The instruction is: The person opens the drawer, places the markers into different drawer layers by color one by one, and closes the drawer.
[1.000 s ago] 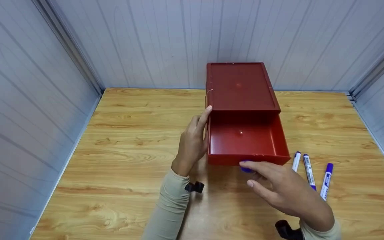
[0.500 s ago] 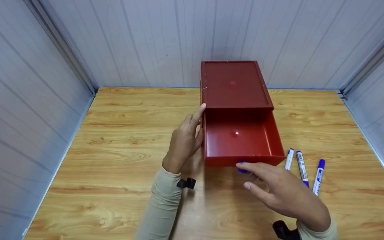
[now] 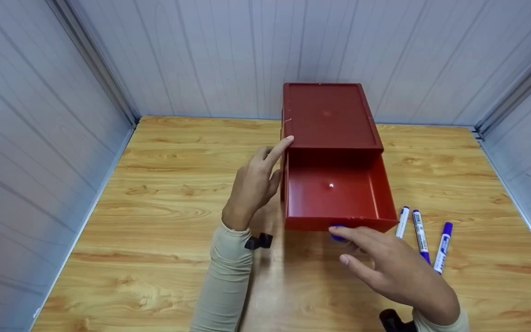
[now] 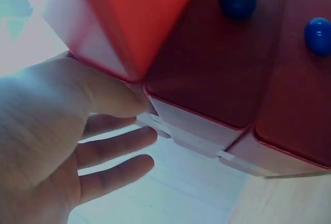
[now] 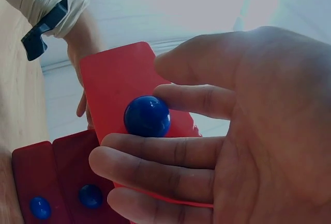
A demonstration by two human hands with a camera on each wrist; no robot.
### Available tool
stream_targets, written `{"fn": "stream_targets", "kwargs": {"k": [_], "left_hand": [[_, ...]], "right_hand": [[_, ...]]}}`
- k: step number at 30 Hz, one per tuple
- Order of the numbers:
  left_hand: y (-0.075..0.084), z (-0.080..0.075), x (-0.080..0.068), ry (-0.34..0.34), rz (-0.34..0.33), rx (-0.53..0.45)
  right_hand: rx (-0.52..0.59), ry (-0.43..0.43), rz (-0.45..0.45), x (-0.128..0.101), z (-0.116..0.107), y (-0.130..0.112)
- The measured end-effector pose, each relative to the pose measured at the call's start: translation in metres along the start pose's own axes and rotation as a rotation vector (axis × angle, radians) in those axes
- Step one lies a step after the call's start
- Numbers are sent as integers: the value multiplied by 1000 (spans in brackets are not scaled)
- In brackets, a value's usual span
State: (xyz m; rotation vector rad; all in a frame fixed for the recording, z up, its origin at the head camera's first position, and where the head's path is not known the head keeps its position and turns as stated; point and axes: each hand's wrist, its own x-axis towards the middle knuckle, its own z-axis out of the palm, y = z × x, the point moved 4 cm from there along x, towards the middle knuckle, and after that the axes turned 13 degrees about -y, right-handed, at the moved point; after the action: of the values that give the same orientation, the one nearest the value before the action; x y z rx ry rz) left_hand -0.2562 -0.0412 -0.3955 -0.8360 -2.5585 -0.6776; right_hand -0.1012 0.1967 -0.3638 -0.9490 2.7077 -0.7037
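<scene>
A dark red plastic drawer unit (image 3: pixel 327 115) stands near the back wall, its bright red top drawer (image 3: pixel 334 198) pulled out and bare inside. Two lower drawers below it are in, each with a blue knob (image 4: pixel 237 0). My left hand (image 3: pixel 252 186) is at the unit's left side, index fingertip on the top's front left corner and the other fingers spread. In front of the drawer, my right hand (image 3: pixel 392 263) holds its fingers nearly straight around the blue round knob (image 5: pixel 147 116). The index fingertip touches this knob; the thumb stands apart from it.
Three white markers with blue or dark caps lie right of the drawer: one partly behind my hand (image 3: pixel 402 221), a middle marker (image 3: pixel 420 233) and a right marker (image 3: pixel 443 249). Pale panel walls (image 3: pixel 228 55) enclose the wooden table (image 3: pixel 164 221) at back and sides.
My left index finger has shifted up onto the unit's top corner, and that hand's palm has drawn slightly away from the side. My right hand and the pulled-out drawer look the same.
</scene>
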Motion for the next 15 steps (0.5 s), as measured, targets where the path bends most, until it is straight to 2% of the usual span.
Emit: {"fn": "stream_targets", "kwargs": {"k": [9,15], "left_hand": [[3,11,0,-8,-4,-41],[3,17,1,22,-17,-30]], "right_hand": [[8,3,-24,-3,-2,1],[-13,96,-98,-7,-9,1]]}}
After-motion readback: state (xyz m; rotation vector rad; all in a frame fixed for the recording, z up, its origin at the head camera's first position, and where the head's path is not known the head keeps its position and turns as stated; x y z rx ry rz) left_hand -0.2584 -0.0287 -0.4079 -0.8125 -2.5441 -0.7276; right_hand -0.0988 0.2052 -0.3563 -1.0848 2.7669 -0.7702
